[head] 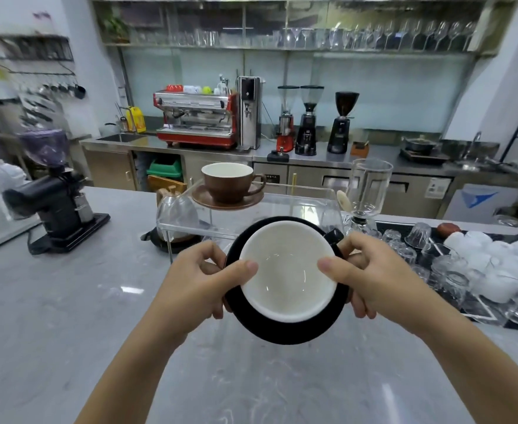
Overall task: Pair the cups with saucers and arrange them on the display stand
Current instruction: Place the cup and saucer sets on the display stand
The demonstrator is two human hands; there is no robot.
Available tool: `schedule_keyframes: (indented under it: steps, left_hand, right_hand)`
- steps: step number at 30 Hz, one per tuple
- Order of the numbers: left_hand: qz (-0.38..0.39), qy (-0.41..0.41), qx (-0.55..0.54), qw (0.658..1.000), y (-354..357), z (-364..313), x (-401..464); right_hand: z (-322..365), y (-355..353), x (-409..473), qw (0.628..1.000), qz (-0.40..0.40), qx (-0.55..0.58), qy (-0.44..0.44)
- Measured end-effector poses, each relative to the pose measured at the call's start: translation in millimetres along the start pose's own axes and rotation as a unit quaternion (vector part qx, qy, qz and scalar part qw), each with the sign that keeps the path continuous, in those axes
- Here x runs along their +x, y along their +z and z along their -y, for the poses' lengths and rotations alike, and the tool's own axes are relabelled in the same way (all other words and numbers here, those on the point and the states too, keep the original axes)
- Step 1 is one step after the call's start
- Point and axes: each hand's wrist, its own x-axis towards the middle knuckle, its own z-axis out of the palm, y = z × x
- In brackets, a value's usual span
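Two hands held one set above the grey counter (68,301): the left hand (202,283) and the right hand (370,280) were clamped on opposite edges of a black saucer (285,332), each thumb pressing the rim of the black cup (288,270) sitting on it, whose white inside was empty and whose black handle pointed to the far right. Beyond them, on the top left corner of the clear display stand (309,197), a brown cup (227,182), white inside and also empty, sat on a brown saucer (227,203).

Grey marble counter (68,301) before steel cabinets (110,169), glass-lined shelves (282,47) above, white walls (13,13)
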Motion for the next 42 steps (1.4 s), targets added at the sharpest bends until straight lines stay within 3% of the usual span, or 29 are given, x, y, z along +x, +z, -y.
schedule_keyframes:
  steps: [17, 34, 42]
  left_hand:
    - [0.0, -0.004, 0.117, 0.993, -0.9, -29.9, 93.7]
    - [0.062, -0.075, 0.119, 0.988, 18.9, -35.6, 130.8]
    - [0.085, -0.112, 0.14, 0.98, 23.9, -32.1, 139.9]
  right_hand:
    - [25.7, -43.5, 96.9, 0.995, -0.008, -0.09, -0.03]
    - [10.9, -67.3, 145.4, 0.994, 0.014, -0.104, 0.017]
    - [-1.1, -73.9, 157.2, 0.99, 0.027, -0.114, 0.082]
